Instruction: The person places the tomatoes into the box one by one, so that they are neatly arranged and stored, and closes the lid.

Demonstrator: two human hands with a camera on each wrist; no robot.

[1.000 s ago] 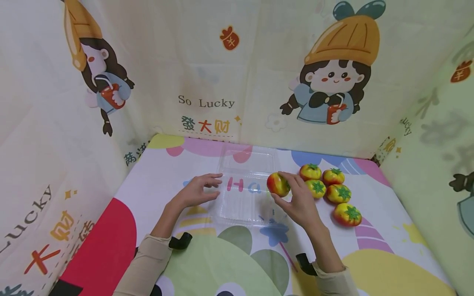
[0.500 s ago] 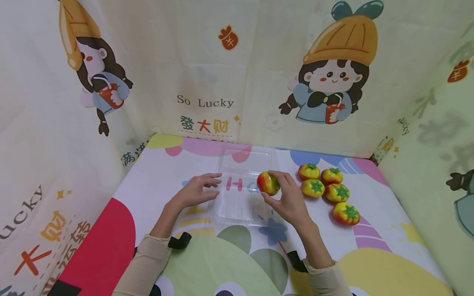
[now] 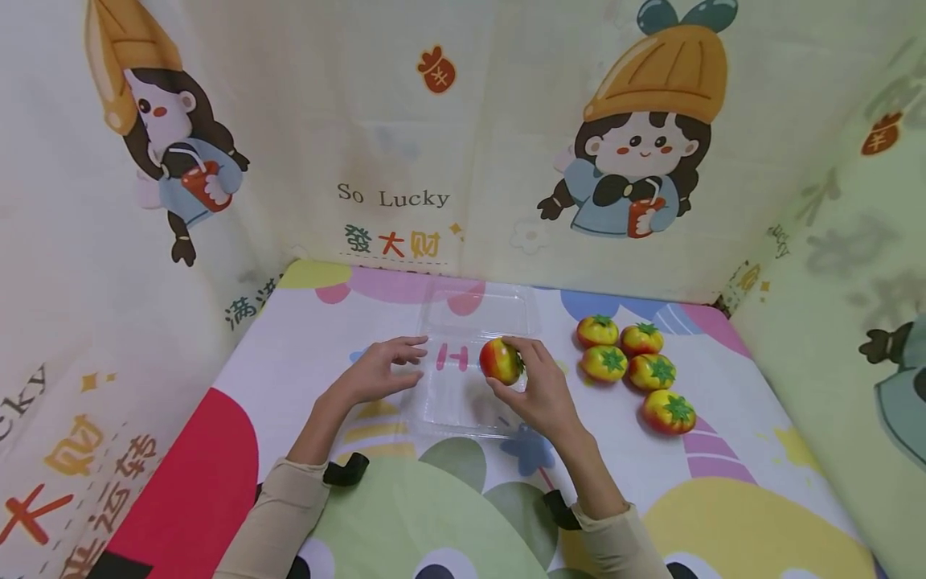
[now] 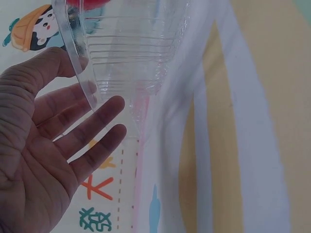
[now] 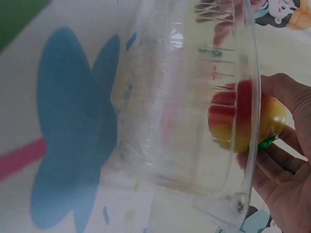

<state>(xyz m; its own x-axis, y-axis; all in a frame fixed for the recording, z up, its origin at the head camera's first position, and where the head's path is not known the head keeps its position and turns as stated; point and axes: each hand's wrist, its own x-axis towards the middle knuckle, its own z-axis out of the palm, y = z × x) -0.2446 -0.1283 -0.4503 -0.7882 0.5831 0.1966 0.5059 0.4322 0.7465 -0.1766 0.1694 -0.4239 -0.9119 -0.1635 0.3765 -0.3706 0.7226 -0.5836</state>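
A red and yellow fruit with a green leafy top [image 3: 501, 361] is gripped between the thumb and fingers of my right hand [image 3: 538, 394], over the clear plastic box [image 3: 456, 414]. In the right wrist view the fruit [image 5: 274, 119] shows partly through the box wall [image 5: 194, 160], with my right hand [image 5: 286, 170] behind it. My left hand [image 3: 379, 371] is at the box's left side, fingers spread and relaxed, holding nothing. The left wrist view has my left hand [image 4: 53, 141] by the box rim [image 4: 75, 53]; whether it touches cannot be told.
Several similar fruits [image 3: 604, 363] lie in a group right of the box, the nearest one [image 3: 669, 412] toward the front. The box's clear lid [image 3: 477, 310] lies folded open behind it. A printed cloth [image 3: 391, 515] covers the table, and patterned curtains [image 3: 499, 145] hang around it.
My right hand has carried the fruit leftward, farther over the box. My left hand has kept nearly the same place beside it. The head view has shifted slightly.
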